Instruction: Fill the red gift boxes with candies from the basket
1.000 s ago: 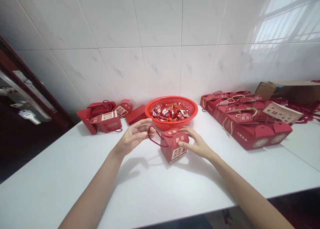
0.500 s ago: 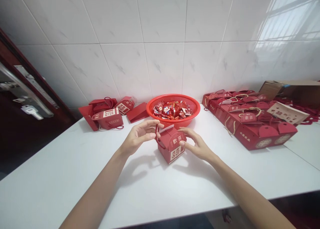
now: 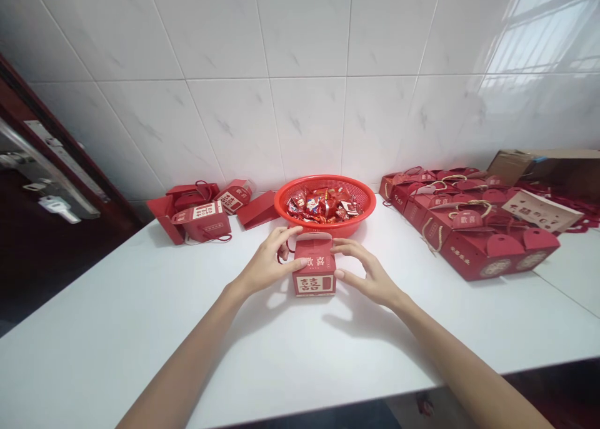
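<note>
A small red cardboard gift box with white panels and Chinese characters stands upright on the white table, front facing me, its back flap raised. My left hand grips its left side and top, the thumb on the front flap and the index finger by the back flap. Part of a dark red cord handle shows beneath those fingers. On the opposite side my right hand has its thumb and fingertips against the box, fingers curved. Just behind stands a red plastic basket of wrapped sweets.
Several red gift boxes lie at the back left near a flat red piece. Rows of larger red boxes with cord handles stand right. Behind them is an open brown carton. The tiled wall borders the table.
The box has turned so its front faces me squarely. My left hand has shifted from the cord down onto the front flap; the right stays at the box's side.
</note>
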The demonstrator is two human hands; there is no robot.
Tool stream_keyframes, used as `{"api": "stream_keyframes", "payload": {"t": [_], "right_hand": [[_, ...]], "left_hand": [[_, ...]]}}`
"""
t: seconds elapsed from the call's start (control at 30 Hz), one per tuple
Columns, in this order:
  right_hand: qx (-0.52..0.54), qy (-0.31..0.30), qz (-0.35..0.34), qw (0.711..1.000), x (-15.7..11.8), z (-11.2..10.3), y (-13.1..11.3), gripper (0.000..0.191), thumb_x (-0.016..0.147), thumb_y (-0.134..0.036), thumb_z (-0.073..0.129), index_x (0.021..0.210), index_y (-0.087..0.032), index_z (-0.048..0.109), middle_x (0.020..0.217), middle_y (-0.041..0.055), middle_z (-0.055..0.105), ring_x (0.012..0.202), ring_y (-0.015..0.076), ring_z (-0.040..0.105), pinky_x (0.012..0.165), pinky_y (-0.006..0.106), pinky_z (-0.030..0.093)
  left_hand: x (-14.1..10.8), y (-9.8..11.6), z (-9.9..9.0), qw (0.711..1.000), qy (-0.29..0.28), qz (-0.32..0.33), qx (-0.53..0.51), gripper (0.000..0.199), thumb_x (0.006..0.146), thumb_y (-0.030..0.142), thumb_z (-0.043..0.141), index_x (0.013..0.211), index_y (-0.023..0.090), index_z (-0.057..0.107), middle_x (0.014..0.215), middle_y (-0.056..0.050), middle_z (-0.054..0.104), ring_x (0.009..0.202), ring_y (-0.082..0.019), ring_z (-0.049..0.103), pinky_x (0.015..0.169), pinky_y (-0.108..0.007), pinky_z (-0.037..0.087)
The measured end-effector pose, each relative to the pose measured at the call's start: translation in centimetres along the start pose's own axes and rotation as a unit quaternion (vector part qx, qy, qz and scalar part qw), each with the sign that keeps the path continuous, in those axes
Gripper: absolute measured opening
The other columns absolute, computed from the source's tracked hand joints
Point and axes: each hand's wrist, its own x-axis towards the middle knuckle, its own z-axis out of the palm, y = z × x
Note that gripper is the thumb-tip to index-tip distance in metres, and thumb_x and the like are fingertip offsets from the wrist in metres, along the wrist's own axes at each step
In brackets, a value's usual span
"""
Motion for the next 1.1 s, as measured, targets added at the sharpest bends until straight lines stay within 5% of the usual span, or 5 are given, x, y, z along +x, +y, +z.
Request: {"api": "stream_keyframes", "payload": {"t": [0.23, 0.5, 0.83, 1.1], "right_hand": [[0.004, 0.034, 0.002, 0.999, 0.2, 0.2, 0.6, 0.032, 0.088, -0.039, 0.064, 0.118, -0.026, 0.062, 0.125, 0.0086, 0.064, 0.116, 0.0245, 0.060, 0.095, 0.043, 0.052], [-0.002, 0.045, 0.010, 0.999, 0.1, 0.5, 1.4, 0.030, 0.086, -0.030, 0.063, 0.116, -0.026, 0.061, 0.122, 0.0082, 0.065, 0.109, 0.0231, 0.063, 0.091, 0.042, 0.054], [-0.024, 0.002, 0.005, 1.000, -0.3, 1.4, 2.0, 0.029, 0.086, -0.027, 0.061, 0.114, -0.025, 0.060, 0.117, 0.0081, 0.066, 0.101, 0.0215, 0.064, 0.087, 0.042, 0.056], [-0.036, -0.007, 0.011, 0.999, -0.3, 1.3, 1.4, 0.033, 0.088, -0.030, 0.060, 0.120, -0.026, 0.057, 0.118, 0.0078, 0.065, 0.099, 0.0214, 0.064, 0.086, 0.042, 0.055]], "left_hand": [[0.2, -1.3, 0.2, 0.997, -0.070, -0.003, -0.026, 0.049, 0.086, 0.046, 0.061, 0.129, 0.025, 0.060, 0.110, -0.006, 0.058, 0.080, -0.016, 0.057, 0.078, -0.032, 0.052], [1.3, -3.7, -0.6, 0.984, -0.077, -0.056, -0.150, 0.053, 0.083, 0.055, 0.060, 0.124, 0.022, 0.067, 0.133, -0.009, 0.063, 0.120, -0.031, 0.057, 0.096, -0.038, 0.049], [1.4, -5.1, -1.3, 0.957, -0.044, -0.132, -0.256, 0.057, 0.073, 0.054, 0.072, 0.121, 0.022, 0.069, 0.134, -0.010, 0.064, 0.122, -0.033, 0.058, 0.100, -0.041, 0.046], [1.1, -5.7, -0.2, 0.943, -0.048, -0.161, -0.286, 0.051, 0.069, 0.043, 0.076, 0.114, 0.020, 0.072, 0.124, -0.011, 0.069, 0.107, -0.030, 0.064, 0.085, -0.036, 0.050]]}}
